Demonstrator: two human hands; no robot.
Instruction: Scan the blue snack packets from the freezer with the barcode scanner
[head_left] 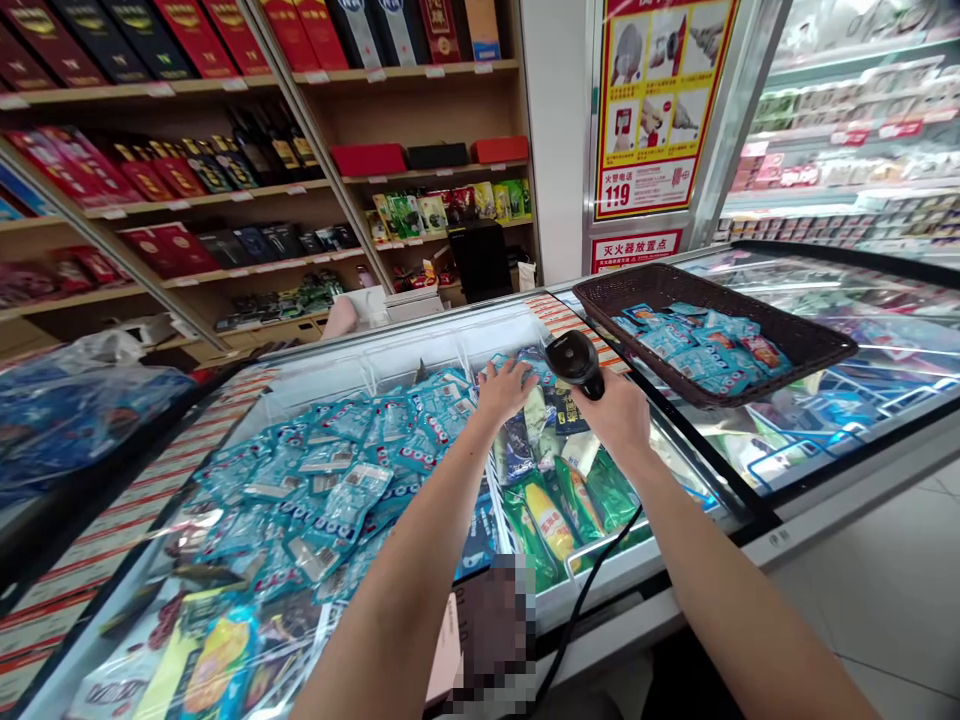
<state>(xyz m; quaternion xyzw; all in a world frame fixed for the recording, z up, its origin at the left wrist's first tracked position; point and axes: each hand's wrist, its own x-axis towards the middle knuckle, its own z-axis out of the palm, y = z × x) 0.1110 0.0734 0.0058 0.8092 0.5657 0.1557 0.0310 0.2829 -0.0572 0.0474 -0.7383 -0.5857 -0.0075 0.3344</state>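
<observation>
My right hand (616,415) is shut around the grip of a black handheld barcode scanner (574,362), whose head points up and to the left. A black cord (592,590) hangs from it down across the freezer edge. My left hand (506,390) lies with spread fingers on a heap of blue foil packets (352,480) inside a chest freezer (420,350). Green and yellow wrapped ice lollies (551,520) lie beside the blue packets, below my right hand. A pixelated patch hides something near the bottom of the view.
A dark brown woven basket (810,345) holding blue packets sits tilted on the freezer's glass lid to the right. Shelves of red and black boxed bottles stand behind. An upright glass-door fridge and a fire-safety poster are at the back right. A bag of blue goods lies at left.
</observation>
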